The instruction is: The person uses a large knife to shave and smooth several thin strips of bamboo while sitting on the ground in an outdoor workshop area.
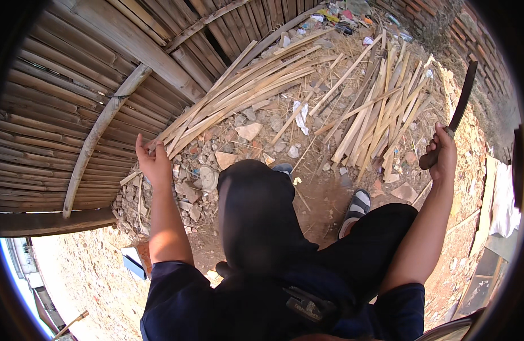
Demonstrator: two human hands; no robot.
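My right hand (445,153) is wrapped round the brown handle of a machete (464,96), raised at the right with its long dark blade pointing up and away. At the left, my left hand (154,163) is held out with its fingers apart, nothing visible in it. Its fingertips are beside the near ends of a long pile of split bamboo strips (239,85); I cannot tell whether they touch. A second, looser pile of bamboo strips (381,108) lies on the ground ahead, between my hands and nearer the right one.
A bamboo slat wall (63,119) with a curved pole (94,136) rises close on the left. Broken stones and tile pieces (225,160) litter the ground, with scattered rubbish (341,17) at the far end. A brick wall (489,45) stands far right. My sandalled foot (357,209) is by the right pile.
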